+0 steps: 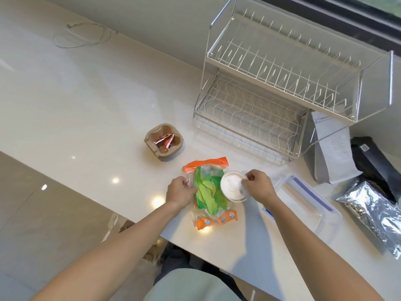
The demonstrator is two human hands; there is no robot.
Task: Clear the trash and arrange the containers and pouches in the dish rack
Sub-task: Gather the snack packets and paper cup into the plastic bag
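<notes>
Both hands work at the near edge of the white counter [86, 94]. Left hand [181, 193] is pinched on the left edge of the clear bag [209, 192] with orange ends and green wrappers inside. Right hand [259, 185] has fingertips closed on crumpled clear film over the small white tub [234, 186], which lies on the bag's right side.

Step, as I read it: stripping film/trash off the tub. Do it well: keep the bag pinned flat with the left, lift the film straight up, don't tip the tub.

Right of the hands: a clear lidded box [303, 205], then a silver foil pouch [373, 216], cut off at the frame edge. Further back, a grey pouch [332, 153] and a black pouch [373, 157]. Left, a pulp cup holder [164, 141] with red-white wrappers.

Far: the two-tier dish rack [282, 83], nothing in it yet.

Unclear: tub contents, lid or film (blurred), pouch labels, how far the grey pouch reaches behind the rack.
</notes>
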